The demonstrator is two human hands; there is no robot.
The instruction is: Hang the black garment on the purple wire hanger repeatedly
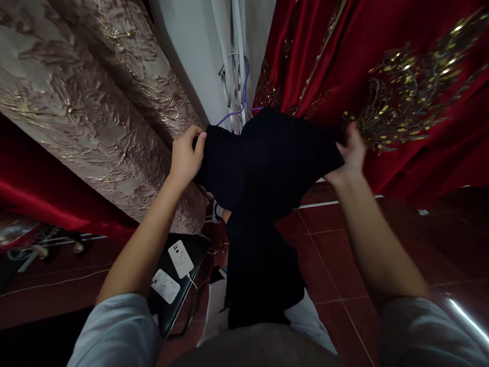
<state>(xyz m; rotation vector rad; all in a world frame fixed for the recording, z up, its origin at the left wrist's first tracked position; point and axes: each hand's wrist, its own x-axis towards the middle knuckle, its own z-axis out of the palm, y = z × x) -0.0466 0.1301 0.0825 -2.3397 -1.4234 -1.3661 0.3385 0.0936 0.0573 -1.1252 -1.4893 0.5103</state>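
Note:
A dark, nearly black garment [263,168], its kind hard to make out in the dim light, hangs spread out in front of me. It is on a purple hanger [244,104], whose hook and part of whose arms show above the cloth. My left hand [188,155] pinches the garment's upper left corner between thumb and fingers. At the opposite side, my right hand [349,155] touches the garment's outer right edge, fingers apart and slightly blurred. Some of its fingertips are hidden by the cloth.
Pink-beige embossed curtains [114,112] hang at left, red satin with gold sequins [405,102] at right. White metal poles [231,61] stand behind the hanger. Two white phones [181,259] lie on a black seat [168,313], one with a cable. Red tiles [324,255] cover the floor.

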